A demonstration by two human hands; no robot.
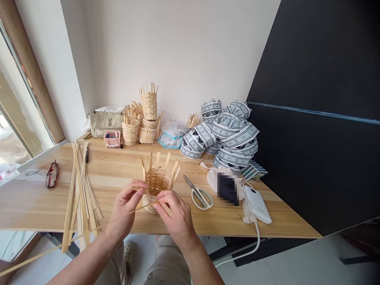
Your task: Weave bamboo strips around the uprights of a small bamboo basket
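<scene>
A small woven bamboo basket point(158, 181) stands upright near the table's front edge, its uncut stakes sticking up around the rim. My left hand point(126, 206) is closed at its left side, thumb and fingers pinching a flat bamboo strip point(135, 187) bent outward at the rim. At the front of the rim my right hand point(176, 213) is closed too, pinching a thin weaving strip point(139, 209). That strip's long tail runs under my left wrist to the lower left. My fingers hide part of the near rim. Scissors point(200, 198) lie to the right of the basket.
Loose bamboo strips point(77, 190) overhang the front edge at left, near red glasses point(52, 174). Finished baskets point(149, 105), a bag point(106, 123) and a pink box point(112, 139) stand at the back. Patterned rolls point(234, 134) and a white power bank point(257, 204) with cable are at right.
</scene>
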